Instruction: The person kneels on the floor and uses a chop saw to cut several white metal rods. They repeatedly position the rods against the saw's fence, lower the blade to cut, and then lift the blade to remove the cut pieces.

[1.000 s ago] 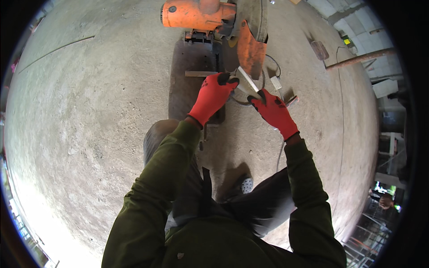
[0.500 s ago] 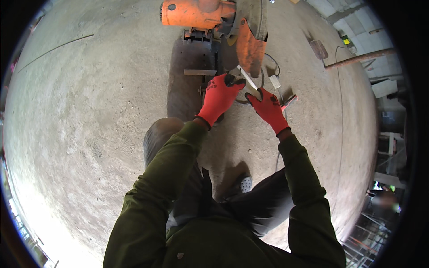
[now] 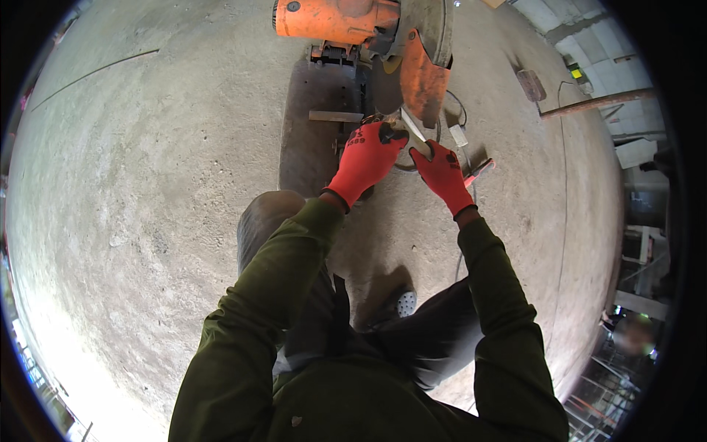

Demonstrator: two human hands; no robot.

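In both gloved hands is a pale flat strip (image 3: 412,124), angled just below the orange guard (image 3: 423,81) and dark disc of a cut-off saw. My left hand (image 3: 366,159) is in a red glove, its dark-tipped fingers curled closed around the strip's near part; what exactly lies under them is partly hidden. My right hand (image 3: 444,175), also red-gloved, grips the strip's lower end between thumb and fingers. The saw's orange motor (image 3: 331,18) sits above the dark metal base (image 3: 305,147), on which a short metal bar (image 3: 333,116) lies crosswise.
The saw stands on a concrete floor (image 3: 147,221). A white cord connector (image 3: 458,135), cables and a red-handled tool (image 3: 482,171) lie right of it. A long rusty pipe (image 3: 596,101) and pale blocks are at the right. A blurred person (image 3: 632,335) is at the far right.
Both hands have shifted slightly up and toward the saw's guard with the strip, my right one also turning a little. The saw appears a little further right in view.
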